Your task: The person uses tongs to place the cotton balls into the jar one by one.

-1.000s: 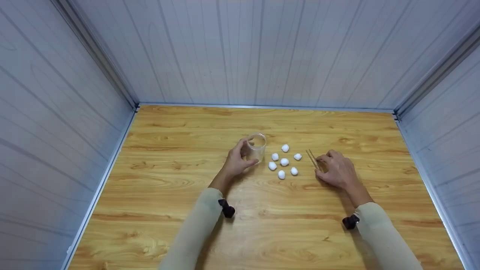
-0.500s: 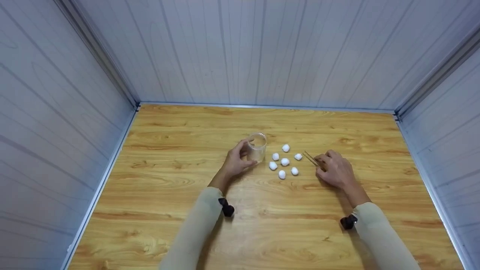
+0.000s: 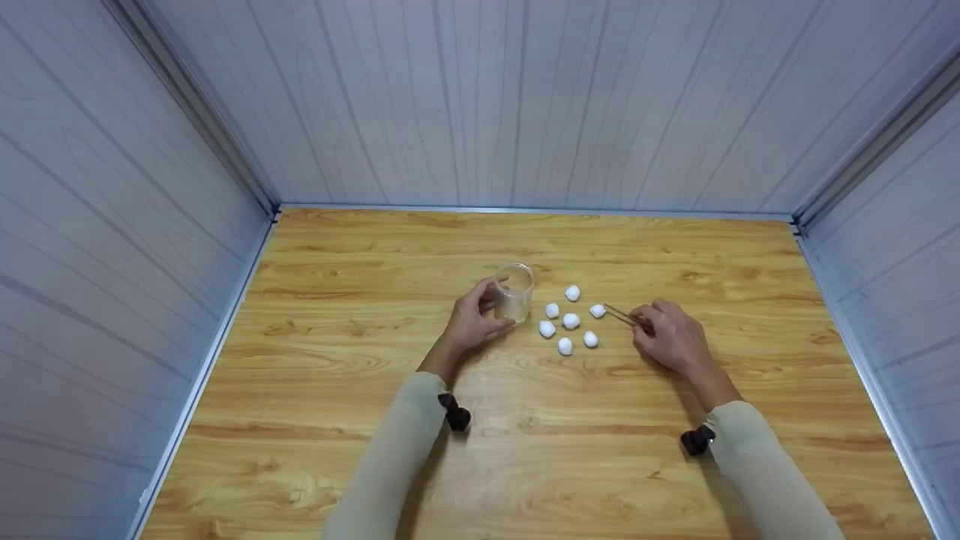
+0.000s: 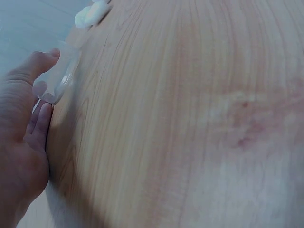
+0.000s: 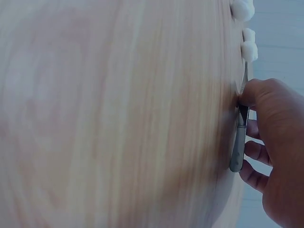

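A clear glass jar point(image 3: 514, 291) stands upright near the middle of the wooden table point(image 3: 375, 360). My left hand point(image 3: 472, 322) grips its left side with thumb and fingers; the left wrist view shows the jar point(image 4: 57, 78) against my fingertips point(image 4: 42, 118). Several white cotton balls point(image 3: 570, 321) lie just right of the jar. My right hand point(image 3: 667, 337) pinches metal tweezers point(image 3: 622, 316), whose tips point left at the rightmost cotton ball point(image 3: 597, 310). In the right wrist view the tweezers point(image 5: 240, 137) sit under my thumb, with cotton balls point(image 5: 249, 50) ahead.
Pale panelled walls point(image 3: 480, 105) close the table in at the back, left and right. A metal rim point(image 3: 225, 337) runs along the table's edges. Both forearms in light sleeves point(image 3: 390, 457) reach in from the near side.
My right hand has swung the tweezers to the left, so their tips now reach the rightmost cotton ball. The left hand and jar have stayed in place.
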